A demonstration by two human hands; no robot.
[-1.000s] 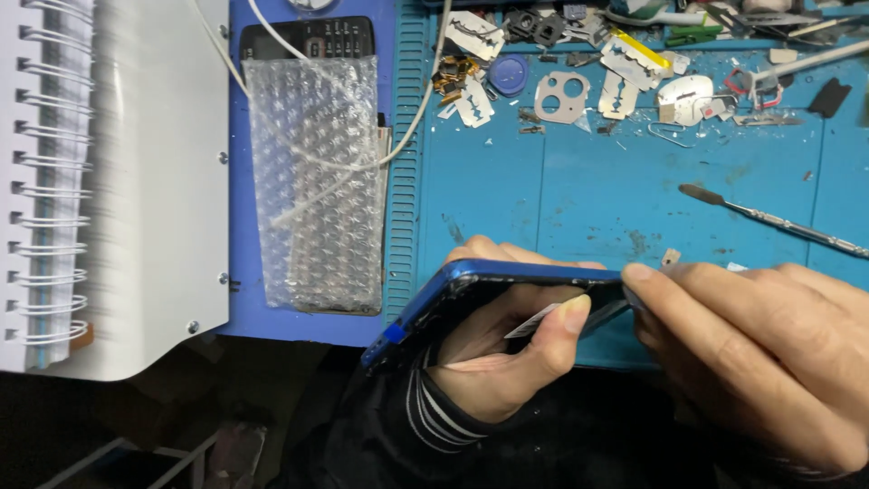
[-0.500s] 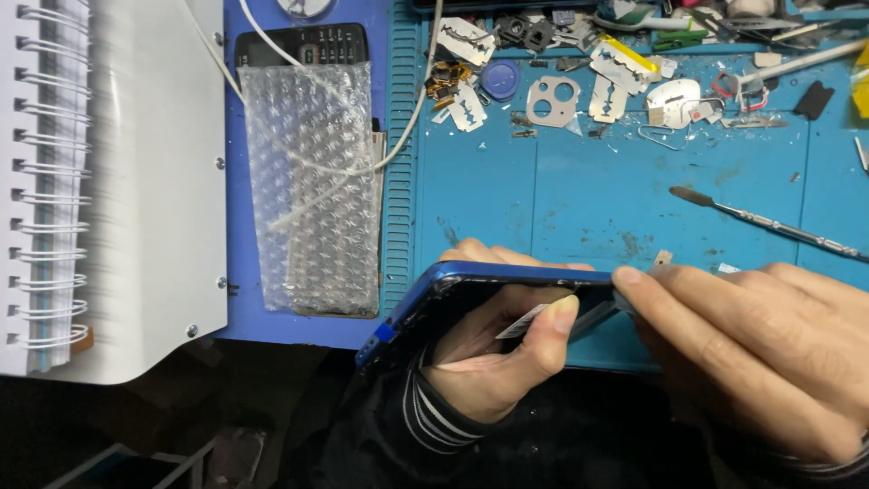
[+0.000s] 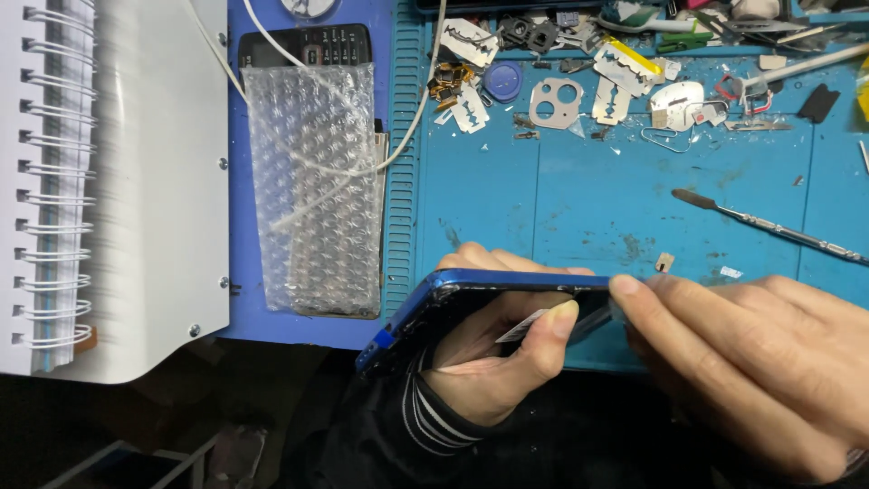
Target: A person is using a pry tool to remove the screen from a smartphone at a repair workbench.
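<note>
While the left hand grips the blue phone on edge, the right hand pinches its end; prying it open seems in hand and needs care.

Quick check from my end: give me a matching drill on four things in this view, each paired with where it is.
Things:
1. blue phone
2. bubble wrap bag
3. metal spudger
4. spiral notebook

Places:
A. far left edge of the view
B. lying on the blue mat at the right
C. on the darker blue pad, with a white cable across it
D. held on edge between left hand and right hand

Pairs: 1-D, 2-C, 3-B, 4-A
</note>
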